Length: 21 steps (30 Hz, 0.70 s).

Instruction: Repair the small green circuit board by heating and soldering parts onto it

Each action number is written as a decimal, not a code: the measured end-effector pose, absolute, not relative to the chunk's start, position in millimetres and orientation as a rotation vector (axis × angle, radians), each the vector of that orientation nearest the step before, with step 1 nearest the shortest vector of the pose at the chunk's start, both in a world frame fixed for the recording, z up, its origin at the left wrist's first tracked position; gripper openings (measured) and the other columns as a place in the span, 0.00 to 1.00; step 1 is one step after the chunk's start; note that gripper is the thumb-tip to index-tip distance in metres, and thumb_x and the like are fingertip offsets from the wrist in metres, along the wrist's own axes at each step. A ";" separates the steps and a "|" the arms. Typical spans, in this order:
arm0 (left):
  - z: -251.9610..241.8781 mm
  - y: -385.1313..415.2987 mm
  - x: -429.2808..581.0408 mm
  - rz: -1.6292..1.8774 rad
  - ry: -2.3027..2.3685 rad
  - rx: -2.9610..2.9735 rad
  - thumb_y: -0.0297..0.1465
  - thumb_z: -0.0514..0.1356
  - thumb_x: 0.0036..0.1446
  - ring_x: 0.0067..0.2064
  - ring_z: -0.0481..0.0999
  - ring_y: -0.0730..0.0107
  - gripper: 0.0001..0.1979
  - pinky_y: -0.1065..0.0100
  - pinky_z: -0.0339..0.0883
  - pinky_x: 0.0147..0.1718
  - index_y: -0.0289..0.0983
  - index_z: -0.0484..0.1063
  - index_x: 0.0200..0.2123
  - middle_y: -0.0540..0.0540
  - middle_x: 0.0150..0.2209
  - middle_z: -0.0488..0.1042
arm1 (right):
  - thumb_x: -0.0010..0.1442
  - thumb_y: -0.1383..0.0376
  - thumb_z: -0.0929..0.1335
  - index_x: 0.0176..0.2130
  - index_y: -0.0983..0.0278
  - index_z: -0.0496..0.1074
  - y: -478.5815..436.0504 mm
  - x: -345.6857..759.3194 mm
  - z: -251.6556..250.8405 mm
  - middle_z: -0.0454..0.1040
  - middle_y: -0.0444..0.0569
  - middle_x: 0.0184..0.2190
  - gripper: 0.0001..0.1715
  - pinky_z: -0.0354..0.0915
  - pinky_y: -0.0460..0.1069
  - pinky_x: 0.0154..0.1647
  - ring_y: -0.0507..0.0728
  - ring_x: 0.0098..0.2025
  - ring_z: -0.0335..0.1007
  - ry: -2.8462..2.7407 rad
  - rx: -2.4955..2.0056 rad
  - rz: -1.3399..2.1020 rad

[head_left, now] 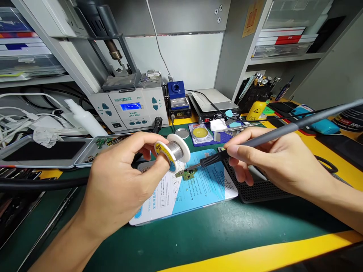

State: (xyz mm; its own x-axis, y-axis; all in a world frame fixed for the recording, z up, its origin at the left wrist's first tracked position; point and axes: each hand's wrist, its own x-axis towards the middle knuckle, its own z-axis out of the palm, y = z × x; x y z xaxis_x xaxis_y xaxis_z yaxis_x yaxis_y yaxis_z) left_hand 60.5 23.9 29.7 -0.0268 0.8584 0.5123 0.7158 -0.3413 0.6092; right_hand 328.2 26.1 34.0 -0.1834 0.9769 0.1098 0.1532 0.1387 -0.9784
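Observation:
My left hand (pixel 124 177) is closed on a small white spool of solder wire (pixel 173 151), held just above a blue and white card (pixel 187 189) on the green mat. My right hand (pixel 272 158) grips a grey soldering iron (pixel 283 132) like a pen. Its tip comes down onto a small green circuit board (pixel 187 174) lying on the card, right below the spool. A thin end of solder seems to reach the board next to the tip.
A hot-air rework station (pixel 130 109) and a soldering station (pixel 179 109) stand at the back. A black perforated pad (pixel 255 192) lies under my right hand. A tin of flux (pixel 200 132), a yellow bottle (pixel 255 110) and a tool holder are at the right rear. A tablet and cables lie left.

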 end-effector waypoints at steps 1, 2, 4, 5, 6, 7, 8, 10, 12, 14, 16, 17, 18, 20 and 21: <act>29.7 24.0 60.5 1.308 1.694 2.073 0.40 0.66 0.58 0.44 0.86 0.59 0.06 0.63 0.79 0.37 0.51 0.81 0.39 0.59 0.42 0.85 | 0.65 0.59 0.76 0.31 0.61 0.80 25.7 327.9 35.0 0.75 0.43 0.21 0.11 0.72 0.46 0.17 0.53 0.18 0.73 -1.520 -1.151 1.153; 29.7 24.1 60.5 1.311 1.691 2.075 0.39 0.66 0.58 0.44 0.86 0.59 0.06 0.63 0.79 0.37 0.51 0.81 0.39 0.58 0.42 0.85 | 0.65 0.59 0.76 0.31 0.61 0.79 25.3 327.5 36.2 0.75 0.43 0.21 0.12 0.72 0.46 0.17 0.53 0.18 0.73 -1.519 -1.154 1.149; 29.9 24.1 60.5 1.312 1.693 2.087 0.39 0.67 0.57 0.44 0.86 0.60 0.06 0.64 0.78 0.34 0.50 0.81 0.39 0.58 0.42 0.85 | 0.65 0.61 0.75 0.31 0.61 0.79 24.9 326.5 38.6 0.76 0.43 0.19 0.11 0.71 0.45 0.17 0.52 0.17 0.72 -1.529 -1.155 1.138; 30.1 23.9 60.6 1.309 1.699 2.099 0.39 0.67 0.57 0.43 0.86 0.60 0.06 0.64 0.77 0.32 0.51 0.81 0.39 0.58 0.42 0.85 | 0.66 0.62 0.75 0.30 0.61 0.79 24.8 325.9 39.8 0.75 0.43 0.19 0.11 0.71 0.44 0.17 0.52 0.17 0.72 -1.537 -1.155 1.129; 30.4 23.6 60.9 1.306 1.706 2.114 0.39 0.66 0.58 0.42 0.86 0.61 0.06 0.64 0.75 0.30 0.51 0.81 0.39 0.59 0.42 0.85 | 0.66 0.62 0.75 0.30 0.61 0.79 24.8 325.4 40.9 0.75 0.43 0.18 0.12 0.70 0.43 0.17 0.51 0.17 0.72 -1.545 -1.158 1.122; 30.8 23.2 61.3 1.305 1.713 2.131 0.39 0.66 0.58 0.41 0.86 0.61 0.06 0.64 0.73 0.28 0.52 0.81 0.39 0.60 0.42 0.85 | 0.66 0.63 0.74 0.30 0.62 0.78 24.7 325.0 41.7 0.75 0.43 0.17 0.12 0.70 0.42 0.17 0.51 0.17 0.72 -1.552 -1.162 1.116; 31.1 22.8 61.7 1.304 1.721 2.145 0.40 0.65 0.58 0.40 0.86 0.62 0.05 0.64 0.71 0.26 0.52 0.81 0.39 0.60 0.42 0.85 | 0.66 0.63 0.74 0.29 0.62 0.78 24.5 324.7 42.2 0.75 0.43 0.17 0.12 0.69 0.42 0.17 0.50 0.17 0.71 -1.555 -1.167 1.111; 31.8 22.1 62.7 1.296 1.730 2.168 0.40 0.65 0.59 0.36 0.85 0.64 0.05 0.64 0.69 0.24 0.52 0.80 0.38 0.60 0.41 0.85 | 0.66 0.64 0.74 0.29 0.62 0.78 23.7 324.7 42.3 0.75 0.42 0.17 0.12 0.69 0.42 0.18 0.50 0.17 0.71 -1.555 -1.171 1.106; 32.2 22.0 63.5 1.287 1.735 2.185 0.40 0.64 0.59 0.32 0.82 0.67 0.05 0.64 0.69 0.24 0.52 0.80 0.38 0.60 0.39 0.85 | 0.66 0.63 0.74 0.30 0.62 0.78 22.5 325.2 41.6 0.75 0.42 0.17 0.12 0.70 0.42 0.18 0.51 0.17 0.72 -1.555 -1.174 1.101; 32.2 22.3 63.8 1.285 1.740 2.194 0.41 0.64 0.59 0.31 0.81 0.67 0.05 0.64 0.70 0.24 0.52 0.80 0.38 0.60 0.39 0.85 | 0.66 0.63 0.74 0.31 0.62 0.79 21.5 325.8 40.8 0.76 0.42 0.17 0.11 0.70 0.43 0.18 0.51 0.17 0.72 -1.557 -1.177 1.096; 32.1 22.9 63.7 1.284 1.737 2.192 0.41 0.64 0.59 0.34 0.83 0.66 0.06 0.65 0.70 0.25 0.52 0.80 0.39 0.60 0.40 0.85 | 0.66 0.63 0.74 0.30 0.62 0.79 20.9 326.0 40.5 0.76 0.43 0.17 0.11 0.70 0.43 0.18 0.51 0.17 0.72 -1.560 -1.181 1.092; 32.0 23.1 63.5 1.285 1.735 2.188 0.41 0.64 0.59 0.37 0.84 0.64 0.06 0.65 0.71 0.26 0.53 0.80 0.39 0.60 0.41 0.85 | 0.66 0.63 0.74 0.30 0.62 0.79 20.9 325.8 40.7 0.76 0.43 0.17 0.11 0.69 0.43 0.17 0.51 0.17 0.72 -1.562 -1.180 1.091; 31.8 23.2 63.3 1.284 1.730 2.186 0.41 0.64 0.59 0.39 0.85 0.63 0.06 0.65 0.72 0.26 0.53 0.80 0.39 0.61 0.42 0.85 | 0.66 0.63 0.74 0.30 0.62 0.79 21.0 325.6 40.9 0.76 0.43 0.17 0.11 0.69 0.43 0.17 0.51 0.17 0.72 -1.561 -1.180 1.091; 31.6 23.2 63.2 1.289 1.718 2.190 0.41 0.64 0.59 0.41 0.85 0.62 0.06 0.64 0.73 0.28 0.52 0.80 0.39 0.61 0.42 0.85 | 0.65 0.62 0.75 0.30 0.62 0.79 21.5 324.8 41.7 0.76 0.43 0.17 0.12 0.69 0.43 0.17 0.51 0.17 0.71 -1.556 -1.176 1.093; 31.6 23.1 63.1 1.294 1.716 2.192 0.41 0.64 0.59 0.41 0.85 0.62 0.05 0.64 0.73 0.27 0.52 0.80 0.39 0.61 0.42 0.85 | 0.65 0.61 0.75 0.30 0.62 0.79 21.7 324.4 42.0 0.76 0.44 0.17 0.12 0.69 0.44 0.17 0.52 0.17 0.72 -1.550 -1.174 1.098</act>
State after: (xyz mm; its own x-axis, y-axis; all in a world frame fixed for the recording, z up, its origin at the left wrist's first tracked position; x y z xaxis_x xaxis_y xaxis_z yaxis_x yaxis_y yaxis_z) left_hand 63.1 23.1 31.6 0.0208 0.8274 0.5612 0.7671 -0.3732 0.5218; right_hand 324.4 21.7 42.0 -0.1686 0.9771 0.1296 0.2019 0.1630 -0.9658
